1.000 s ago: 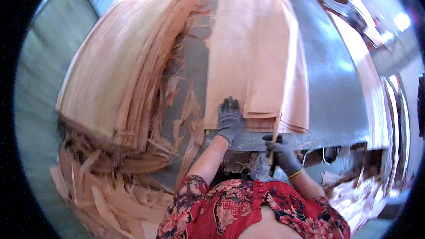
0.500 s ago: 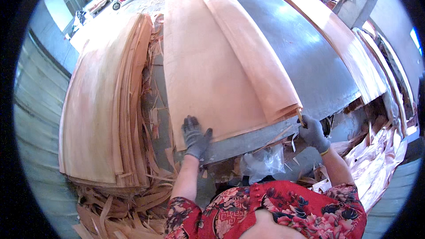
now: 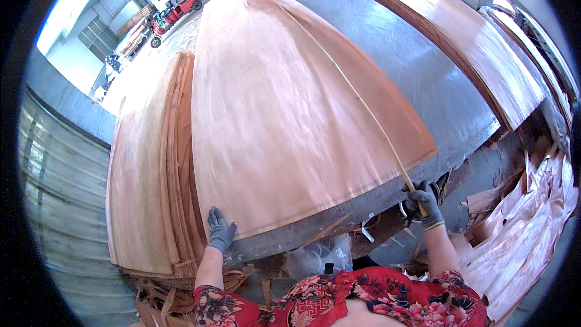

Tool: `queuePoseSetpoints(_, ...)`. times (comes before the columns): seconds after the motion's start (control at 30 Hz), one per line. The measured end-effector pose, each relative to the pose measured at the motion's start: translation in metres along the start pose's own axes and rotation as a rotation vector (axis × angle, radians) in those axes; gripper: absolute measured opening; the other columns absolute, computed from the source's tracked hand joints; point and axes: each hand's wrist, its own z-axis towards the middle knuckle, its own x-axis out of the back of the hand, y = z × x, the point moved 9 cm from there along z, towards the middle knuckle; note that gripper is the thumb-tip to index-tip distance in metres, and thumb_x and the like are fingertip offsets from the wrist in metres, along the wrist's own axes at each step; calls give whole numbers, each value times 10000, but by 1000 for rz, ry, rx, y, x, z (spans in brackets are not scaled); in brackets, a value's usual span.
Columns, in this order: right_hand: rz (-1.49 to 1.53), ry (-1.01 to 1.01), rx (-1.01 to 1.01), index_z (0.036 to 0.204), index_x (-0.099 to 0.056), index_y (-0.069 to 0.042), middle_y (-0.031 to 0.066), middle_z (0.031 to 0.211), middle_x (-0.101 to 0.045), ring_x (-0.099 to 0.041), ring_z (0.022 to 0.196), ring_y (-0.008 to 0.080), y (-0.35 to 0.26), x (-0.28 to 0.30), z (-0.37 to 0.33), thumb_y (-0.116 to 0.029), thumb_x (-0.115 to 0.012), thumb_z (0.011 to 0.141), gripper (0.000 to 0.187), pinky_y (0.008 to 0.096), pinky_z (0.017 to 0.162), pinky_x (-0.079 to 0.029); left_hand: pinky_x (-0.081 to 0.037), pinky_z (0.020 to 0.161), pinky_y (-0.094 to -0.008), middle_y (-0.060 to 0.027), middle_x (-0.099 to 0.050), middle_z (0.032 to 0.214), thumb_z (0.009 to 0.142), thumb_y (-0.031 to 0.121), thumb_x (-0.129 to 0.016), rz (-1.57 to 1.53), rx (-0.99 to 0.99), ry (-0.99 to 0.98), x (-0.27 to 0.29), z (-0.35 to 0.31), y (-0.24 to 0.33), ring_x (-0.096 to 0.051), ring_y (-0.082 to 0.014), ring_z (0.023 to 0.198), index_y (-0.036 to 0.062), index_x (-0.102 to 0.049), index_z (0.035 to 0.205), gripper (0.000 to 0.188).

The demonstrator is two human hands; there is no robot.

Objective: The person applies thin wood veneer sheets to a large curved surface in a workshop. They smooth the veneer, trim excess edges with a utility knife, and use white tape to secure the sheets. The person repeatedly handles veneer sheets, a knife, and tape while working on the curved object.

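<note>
A broad, thin pinkish wood veneer sheet (image 3: 272, 121) lies spread over a grey metal-topped table (image 3: 387, 30). Its right part is a deeper orange. Across it, from the far end to the near right edge, runs a long thin wooden stick (image 3: 363, 106). My right hand (image 3: 423, 204), in a grey glove, is closed round the stick's near end, just off the table edge. At the sheet's near left corner rests my gloved left hand (image 3: 221, 230), fingers stretched and thumb apart, touching the sheet's edge.
To the left stands a stack of veneer sheets (image 3: 142, 188). Another veneer stack (image 3: 448, 36) sits on the table's right side. Crumpled veneer scraps (image 3: 514, 236) pile up at the right. A clear plastic bag (image 3: 321, 255) hangs below the near edge. A red three-wheeler (image 3: 175, 15) is parked far left.
The sheet's folded right part has opened out flat to the right, and the stick now shows along its length. My left hand has moved left with the sheet's corner; my right still grips the stick.
</note>
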Motion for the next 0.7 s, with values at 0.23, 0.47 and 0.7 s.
queuePoseSetpoints(0.23, -273, 292, 117, 903, -597, 24, 9, 618, -529, -458, 443, 79, -82, 97, -58, -89, -584, 631, 296, 207, 397, -356, -13, 1082, -451, -238, -4, 1443, 776, 447, -491, -18, 9, -48, -5, 3, -1, -2, -376, 1338, -58, -8, 1370, 917)
queuePoseSetpoints(0.47, -398, 11, 25, 1042, -575, 41, 13, 835, -572, -502, 685, 75, -44, -48, -50, -106, -614, 780, 303, 204, 624, -426, -63, 1080, -447, -253, -66, 1427, 786, 396, -522, -11, -31, 7, 5, 1, 2, -64, -385, 1326, -60, -51, 1367, 875)
queuePoseSetpoints(0.7, -585, -203, 112, 1062, -571, -8, -4, 825, -585, -502, 745, 83, -23, -183, -58, -255, -636, 806, 362, 254, 664, -444, -394, 918, -416, -180, -515, 1165, 884, 381, -451, -666, -390, -108, 57, -35, 154, -497, -315, 1071, -1, -421, 1231, 517)
